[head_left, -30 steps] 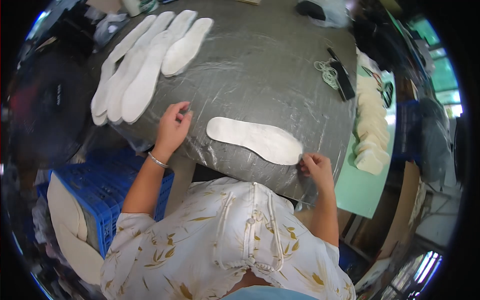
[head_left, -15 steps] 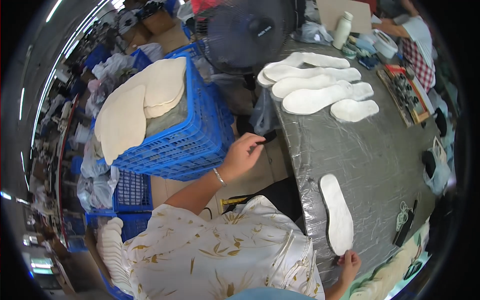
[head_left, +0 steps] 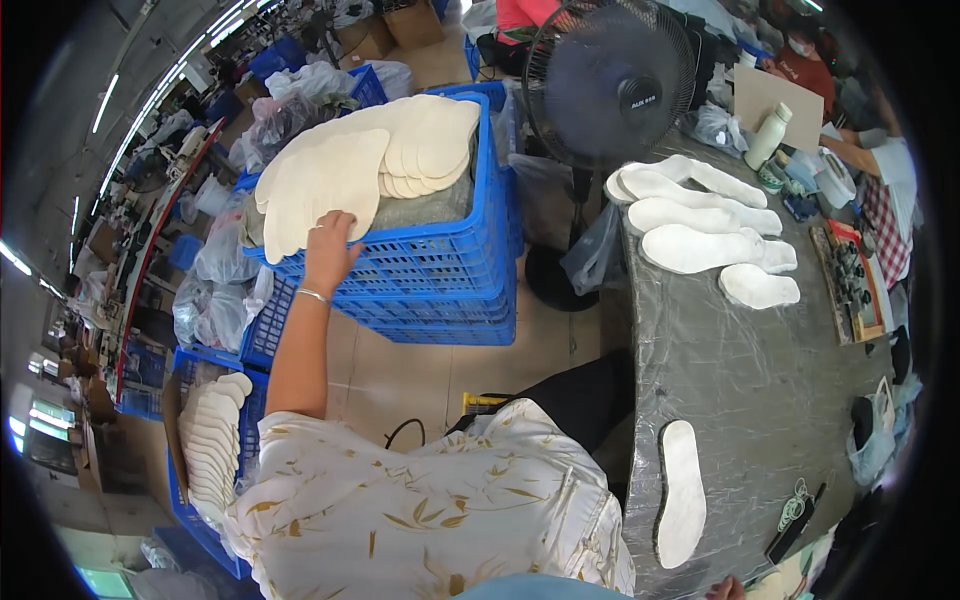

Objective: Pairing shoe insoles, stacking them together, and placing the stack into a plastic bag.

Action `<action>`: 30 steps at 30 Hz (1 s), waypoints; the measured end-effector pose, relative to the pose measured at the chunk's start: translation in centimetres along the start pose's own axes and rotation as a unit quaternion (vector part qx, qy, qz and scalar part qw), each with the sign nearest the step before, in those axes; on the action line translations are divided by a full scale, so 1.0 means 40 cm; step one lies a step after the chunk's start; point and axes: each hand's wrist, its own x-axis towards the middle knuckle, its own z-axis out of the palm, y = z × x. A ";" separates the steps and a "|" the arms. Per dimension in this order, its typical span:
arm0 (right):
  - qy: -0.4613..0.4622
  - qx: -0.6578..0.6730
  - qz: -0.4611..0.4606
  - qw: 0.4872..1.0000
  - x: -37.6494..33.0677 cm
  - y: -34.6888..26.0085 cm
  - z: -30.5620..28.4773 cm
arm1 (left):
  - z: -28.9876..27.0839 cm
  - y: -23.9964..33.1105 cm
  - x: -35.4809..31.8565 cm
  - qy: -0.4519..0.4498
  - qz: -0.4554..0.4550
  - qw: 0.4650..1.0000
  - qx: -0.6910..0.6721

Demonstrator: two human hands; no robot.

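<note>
My left hand (head_left: 332, 250) reaches over the near rim of a blue crate. Its fingers rest on a cream insole-shaped flat piece (head_left: 330, 180) at the front of a pile, apart from the thumb. More cream pieces (head_left: 430, 140) lie fanned beside it. At the bottom edge only a bit of my right hand (head_left: 726, 588) shows, its grip cut off by the picture's edge. Near that hand, a single white insole (head_left: 681, 495) lies on the dark table, apart from it. Several more white insoles (head_left: 700, 246) overlap at the table's far end.
Stacked blue crates (head_left: 430, 275) stand left of the plastic-covered table (head_left: 740, 390). Between them is a black standing fan (head_left: 612, 90). A white bottle (head_left: 768, 135), a tool tray (head_left: 850, 280) and a corded dark object (head_left: 797, 525) sit on the table. Co-workers are at the far right.
My left hand has swung left and forward from the gap beside the table onto the cream pile. My right hand has drawn away from the single insole toward the bottom edge. The view has shifted left.
</note>
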 end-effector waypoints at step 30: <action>0.100 -0.034 -0.335 0.936 -0.051 -0.386 -0.063 | -0.015 -0.186 0.683 0.203 0.063 0.967 -0.140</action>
